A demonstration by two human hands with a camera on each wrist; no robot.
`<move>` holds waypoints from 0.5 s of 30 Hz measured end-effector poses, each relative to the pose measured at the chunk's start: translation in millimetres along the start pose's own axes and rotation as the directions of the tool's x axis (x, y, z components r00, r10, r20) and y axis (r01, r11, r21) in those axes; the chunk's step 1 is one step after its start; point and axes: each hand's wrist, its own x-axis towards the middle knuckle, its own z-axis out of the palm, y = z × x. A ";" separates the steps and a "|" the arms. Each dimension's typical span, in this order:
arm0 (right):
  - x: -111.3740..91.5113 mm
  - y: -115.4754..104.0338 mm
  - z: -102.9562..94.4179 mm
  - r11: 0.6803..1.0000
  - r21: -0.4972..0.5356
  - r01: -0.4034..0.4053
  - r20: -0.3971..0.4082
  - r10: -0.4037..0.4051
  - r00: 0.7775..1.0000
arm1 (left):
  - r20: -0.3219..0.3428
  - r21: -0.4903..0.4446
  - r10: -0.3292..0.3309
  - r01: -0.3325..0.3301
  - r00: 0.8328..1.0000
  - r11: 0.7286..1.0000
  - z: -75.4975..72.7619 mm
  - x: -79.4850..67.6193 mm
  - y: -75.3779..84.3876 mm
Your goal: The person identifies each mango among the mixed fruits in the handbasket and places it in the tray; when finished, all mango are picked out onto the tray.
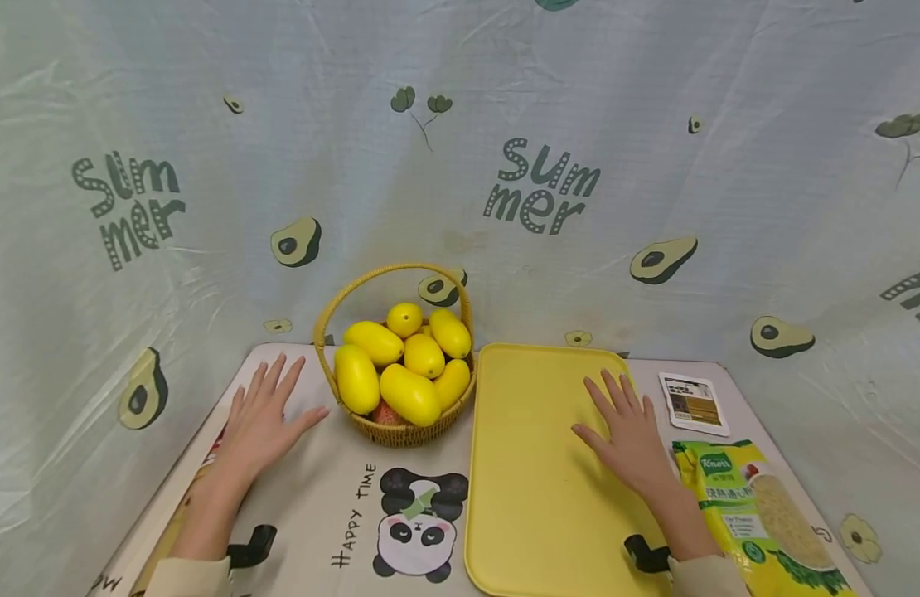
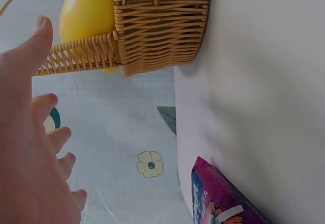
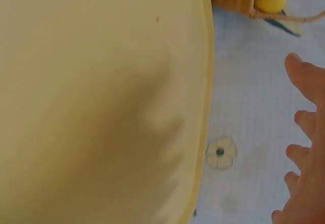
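My left hand hovers with spread fingers just left of a wicker basket, touching nothing. Several smooth yellow oval fruits fill the basket, and a reddish item shows partly beneath them. In the left wrist view, the hand is beside the basket's woven side. Above the right part of a yellow tray is my right hand, fingers straight and apart, holding nothing. Its shadow falls on the tray surface in the right wrist view.
On the right lie a yellow-green Knorr bag and a small white packet with a brown label. A purple package lies at the left edge. A printed curtain surrounds the table, whose cover bears a panda picture.
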 end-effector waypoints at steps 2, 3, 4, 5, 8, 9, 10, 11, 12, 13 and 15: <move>5.9 -10.7 4.2 1.000 0.015 0.016 0.015 -0.017 1.000 | -0.002 -0.007 -0.003 0.003 1.000 1.000 -1.9 2.0 1.4; 8.4 -16.0 6.4 0.999 0.022 0.024 0.018 -0.024 1.000 | -0.002 -0.015 -0.004 0.004 1.000 1.000 -3.0 3.0 2.2; 10.7 -21.3 8.2 0.999 0.030 0.032 0.020 -0.033 0.999 | -0.005 -0.022 -0.002 0.002 1.000 1.000 -3.7 4.2 3.0; 12.7 -26.5 9.7 0.998 0.039 0.040 0.020 -0.041 0.999 | -0.009 -0.028 -0.001 0.001 1.000 1.000 -4.2 5.6 4.0; 19.0 -41.4 13.6 0.996 0.063 0.066 0.015 -0.067 0.998 | -0.022 -0.057 -0.002 0.001 1.000 0.998 -5.3 9.7 6.9; 21.3 -46.3 14.7 0.995 0.070 0.077 0.010 -0.078 0.997 | -0.027 -0.064 -0.002 0.001 1.000 0.998 -5.6 11.1 8.1; 23.5 -51.3 15.6 0.993 0.077 0.088 0.008 -0.088 0.996 | -0.033 -0.069 -0.002 -0.001 0.999 0.998 -5.9 12.5 9.2; 25.6 -56.4 16.7 0.992 0.085 0.097 0.006 -0.098 0.995 | -0.039 -0.074 -0.004 0.001 0.999 0.997 -6.7 13.6 10.2; 27.7 -61.4 17.9 0.990 0.096 0.106 0.007 -0.107 0.994 | -0.045 -0.080 -0.005 0.002 0.999 0.997 -7.9 14.6 11.3; 29.5 -66.1 19.4 0.988 0.106 0.112 0.009 -0.113 0.994 | -0.052 -0.083 -0.005 0.001 0.999 0.997 -8.8 15.5 12.1; 32.4 -75.7 22.1 0.984 0.124 0.127 0.007 -0.129 0.992 | -0.071 -0.090 -0.004 -0.003 0.997 0.996 -11.2 17.1 14.3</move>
